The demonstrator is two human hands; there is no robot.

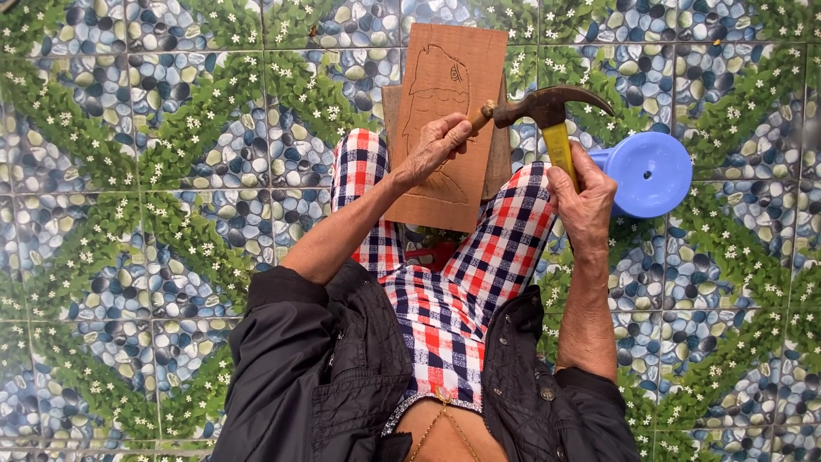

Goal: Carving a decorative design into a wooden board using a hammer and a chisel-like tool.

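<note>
Overhead, the board (449, 94) lies propped across the knees, its far edge toward 12 o'clock and its near corner dipping between the legs. A second, darker slab (499, 162) shows behind it along the right edge. Open tiled floor (171, 171) spreads wide at 9 o'clock and at 12 o'clock. At 3 o'clock a blue stool (650, 171) stands just beside the right knee, narrowing the room on that side.

The left hand (434, 145) reaches forward from a bent elbow, palm down on the board, fingers clenched around a chisel (477, 115) whose wooden butt sticks out toward 2 o'clock. The right hand (584, 201) is raised at about 3 o'clock of the board, wrist upright, fist wrapped around the yellow handle of a hammer (547, 107). The hammer's dark head points toward 9 o'clock and its face meets the chisel's butt; the claw curves off toward 3 o'clock.

The board is a light brown rectangle with a line drawing on it, an outline that runs its length, partly hidden under the left hand. Checked trousers (505, 248) in red, white and dark blue cover both legs, and a black jacket (325, 359) with pushed-up sleeves fills 6 o'clock. The floor tiles carry a print of blue and cream pebbles crossed by green leafy bands with small white flowers.
</note>
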